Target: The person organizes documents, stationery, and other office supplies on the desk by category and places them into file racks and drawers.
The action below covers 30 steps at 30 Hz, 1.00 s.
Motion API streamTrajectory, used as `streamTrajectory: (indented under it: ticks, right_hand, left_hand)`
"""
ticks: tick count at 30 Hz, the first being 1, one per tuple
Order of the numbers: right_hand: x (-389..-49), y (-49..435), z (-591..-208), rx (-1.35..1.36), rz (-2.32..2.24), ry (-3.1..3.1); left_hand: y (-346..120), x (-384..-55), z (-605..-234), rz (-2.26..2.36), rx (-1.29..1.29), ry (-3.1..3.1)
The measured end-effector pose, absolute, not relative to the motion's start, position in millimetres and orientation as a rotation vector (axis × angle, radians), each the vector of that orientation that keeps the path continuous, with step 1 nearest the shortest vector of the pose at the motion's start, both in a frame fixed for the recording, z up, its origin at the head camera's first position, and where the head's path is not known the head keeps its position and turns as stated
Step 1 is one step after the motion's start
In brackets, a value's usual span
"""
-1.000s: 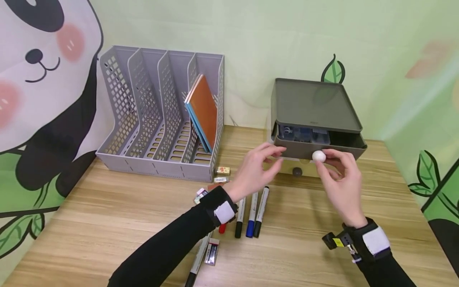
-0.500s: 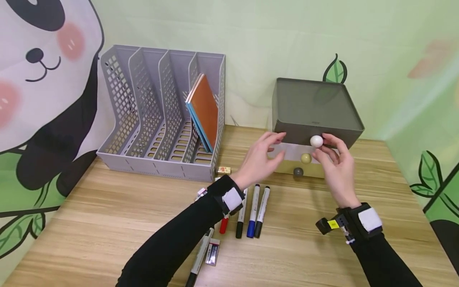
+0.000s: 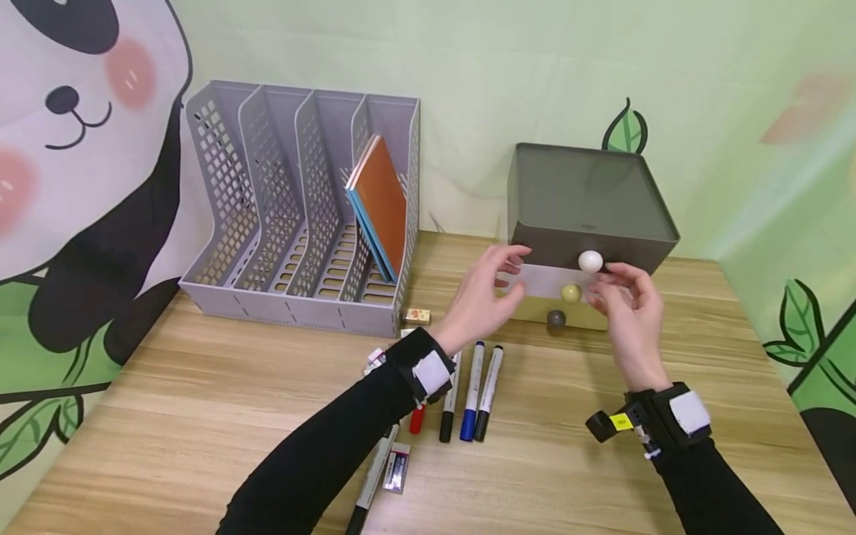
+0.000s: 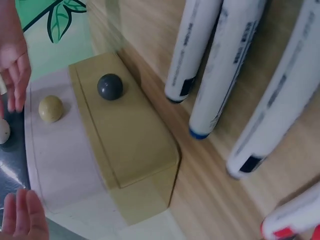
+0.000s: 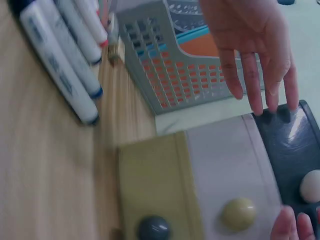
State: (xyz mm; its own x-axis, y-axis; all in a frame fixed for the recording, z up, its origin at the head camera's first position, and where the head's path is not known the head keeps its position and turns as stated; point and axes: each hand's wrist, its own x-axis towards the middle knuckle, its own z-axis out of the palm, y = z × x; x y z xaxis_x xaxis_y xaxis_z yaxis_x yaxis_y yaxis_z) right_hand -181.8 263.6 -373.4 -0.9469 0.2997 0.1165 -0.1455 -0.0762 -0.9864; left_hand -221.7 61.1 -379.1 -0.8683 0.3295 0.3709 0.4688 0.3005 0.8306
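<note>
A small drawer unit stands at the back right, with a dark grey top drawer, a white middle one and a yellow bottom one, all pushed in. Its round knobs are a white knob, a yellow knob and a dark knob. My right hand is just right of the white knob, fingers loosely bent and holding nothing. At the unit's front left corner, my left hand has its fingertips by the dark drawer, thumb apart and nothing held. The right wrist view shows its fingers stretched out.
A grey file rack at the back left holds a few thin notebooks in its right slot. Several markers lie on the wooden table in front of the unit. A boxed eraser and a small yellow eraser lie near them.
The dark top drawer, part-way out a second ago, has gone back in. My right hand has let go of the white knob and moved slightly right; the left hand has shifted slightly up.
</note>
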Motion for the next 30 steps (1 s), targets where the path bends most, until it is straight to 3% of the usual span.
streamTrajectory:
  ticks: [8, 30]
  right_hand:
    - [-181, 272, -391, -0.571, 2.625, -1.886]
    - [-203, 260, -399, -0.523, 2.680, -2.088]
  left_hand:
    - [61, -224, -395, -1.797, -0.465, -2.396]
    - [71, -217, -411, -1.707, -0.452, -2.699]
